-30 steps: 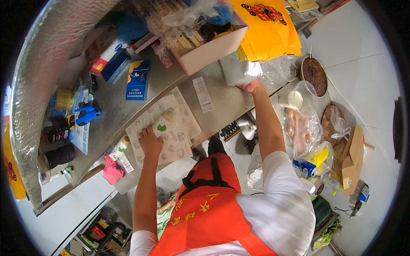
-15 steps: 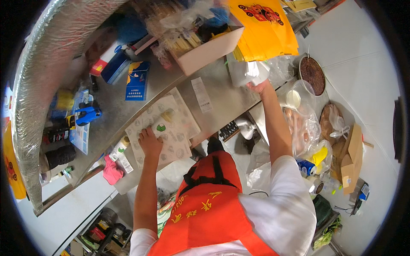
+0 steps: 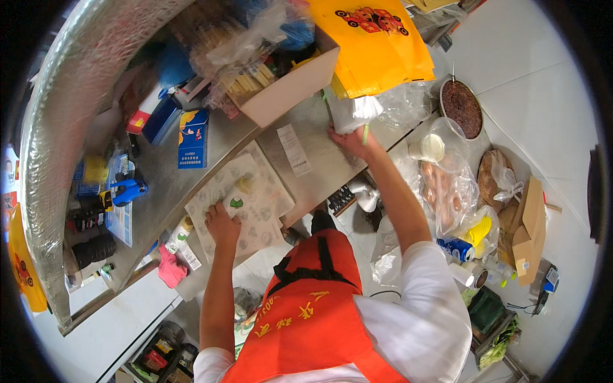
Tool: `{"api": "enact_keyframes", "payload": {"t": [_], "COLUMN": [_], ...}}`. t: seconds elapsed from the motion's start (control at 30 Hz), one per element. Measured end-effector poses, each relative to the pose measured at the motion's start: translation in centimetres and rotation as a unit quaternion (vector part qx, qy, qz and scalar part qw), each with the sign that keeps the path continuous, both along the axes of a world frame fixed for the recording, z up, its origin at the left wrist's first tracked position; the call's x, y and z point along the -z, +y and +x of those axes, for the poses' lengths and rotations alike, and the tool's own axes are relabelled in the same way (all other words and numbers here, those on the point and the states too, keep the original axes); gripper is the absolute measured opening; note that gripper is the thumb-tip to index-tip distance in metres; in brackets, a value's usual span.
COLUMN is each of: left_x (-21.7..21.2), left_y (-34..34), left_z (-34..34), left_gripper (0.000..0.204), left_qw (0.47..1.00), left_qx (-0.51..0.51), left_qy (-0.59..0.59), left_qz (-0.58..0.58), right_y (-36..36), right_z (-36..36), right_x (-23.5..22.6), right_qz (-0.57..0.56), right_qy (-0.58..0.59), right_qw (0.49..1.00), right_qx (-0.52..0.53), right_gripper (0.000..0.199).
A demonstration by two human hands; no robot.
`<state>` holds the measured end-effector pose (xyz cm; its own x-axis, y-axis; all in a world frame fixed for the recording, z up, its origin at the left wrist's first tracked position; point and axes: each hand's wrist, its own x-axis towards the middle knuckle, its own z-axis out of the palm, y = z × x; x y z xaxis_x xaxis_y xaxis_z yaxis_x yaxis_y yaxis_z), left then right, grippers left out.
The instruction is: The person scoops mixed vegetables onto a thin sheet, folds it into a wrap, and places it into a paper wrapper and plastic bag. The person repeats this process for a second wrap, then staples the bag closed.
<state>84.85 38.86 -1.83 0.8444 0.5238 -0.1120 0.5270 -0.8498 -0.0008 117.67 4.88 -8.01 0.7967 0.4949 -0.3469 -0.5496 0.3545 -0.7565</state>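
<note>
Paper beneath left hand, white bundle against right hand

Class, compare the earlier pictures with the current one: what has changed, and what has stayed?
The right hand moved rightward, then back left toward the receipt, still at the white plastic bag; a green strip now shows beside that hand. Whether its grip changed is unclear. The left hand stayed on the patterned paper.

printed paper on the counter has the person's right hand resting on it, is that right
Not quite: the head view shows the left hand resting on the printed paper on the counter; the right hand is away from it.
</note>
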Motion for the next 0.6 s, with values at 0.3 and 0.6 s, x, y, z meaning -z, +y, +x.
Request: {"api": "enact_keyframes", "payload": {"t": [0.3, 0.6], "left_x": [0.1, -0.2], "left_y": [0.0, -0.5], "left_z": [-0.2, -0.2], "left_gripper": [0.060, 0.064], "left_qw": [1.000, 0.999], "left_qx": [-0.002, 0.001], "left_qy": [-0.005, -0.044], "left_qz": [0.013, -0.022], "right_y": [3.4, -7.5], "right_z": [-1.5, -11.6], "right_x": [-0.8, 1.7], "right_qz": [-0.181, -0.399], "right_qy": [0.005, -0.035], "right_qw": [0.967, 0.791], "right_qx": [0.181, 0.463], "right_gripper": [0.022, 0.033]}}
